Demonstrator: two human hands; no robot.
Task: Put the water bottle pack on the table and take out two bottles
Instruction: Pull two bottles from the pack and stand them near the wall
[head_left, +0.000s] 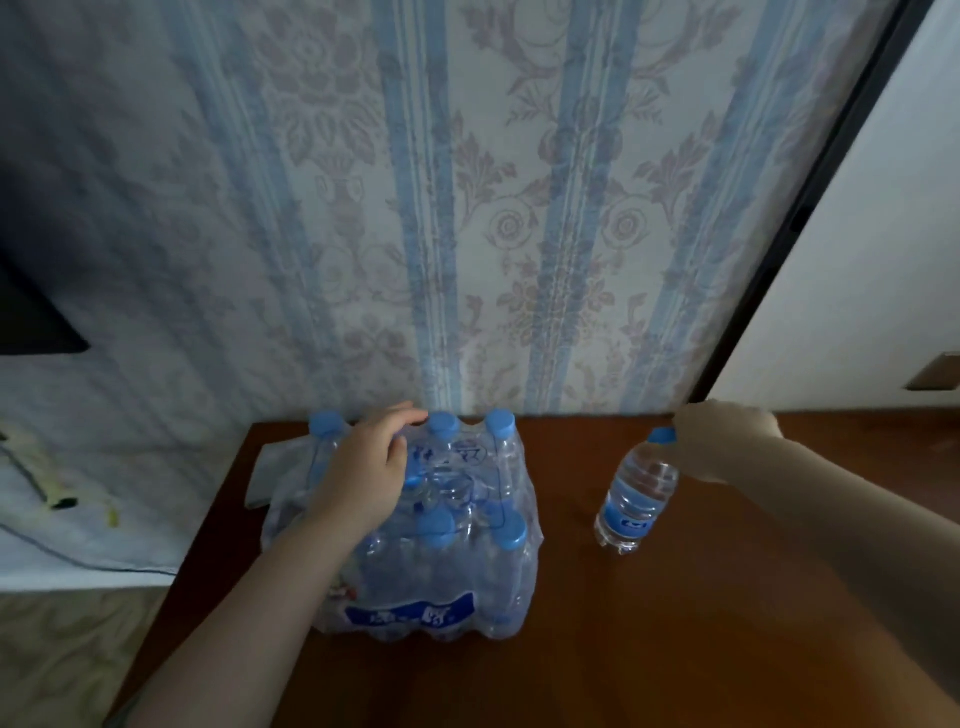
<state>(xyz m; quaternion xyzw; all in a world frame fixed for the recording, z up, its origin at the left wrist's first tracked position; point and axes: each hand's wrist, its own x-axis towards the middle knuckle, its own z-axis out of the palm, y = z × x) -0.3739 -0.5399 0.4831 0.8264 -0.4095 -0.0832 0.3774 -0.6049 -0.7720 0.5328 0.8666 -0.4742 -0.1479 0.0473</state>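
At the blue cap of a single clear plastic water bottle (636, 491), the right hand (727, 441) closes its fingers around the bottle's top; the bottle stands upright on the reddish-brown wooden table (649, 623), well apart from the pack and to its right. The hand itself looks blurred, so the exact finger placement is hard to make out. On the other side, the left hand (366, 475) lies over the top of the clear shrink-wrapped pack of blue-capped water bottles (421, 545), its fingers curled into the torn film among the caps near the pack's far-left corner; whether they pinch a bottle or only the film, I cannot tell. The pack sits on the table's left part, close to the far edge, with a blue label band showing on its near face. Loose clear film spreads out to the pack's left. Behind the table rises blue-striped floral wallpaper (467, 208), and a dark frame edge (810, 208) runs down at the right.
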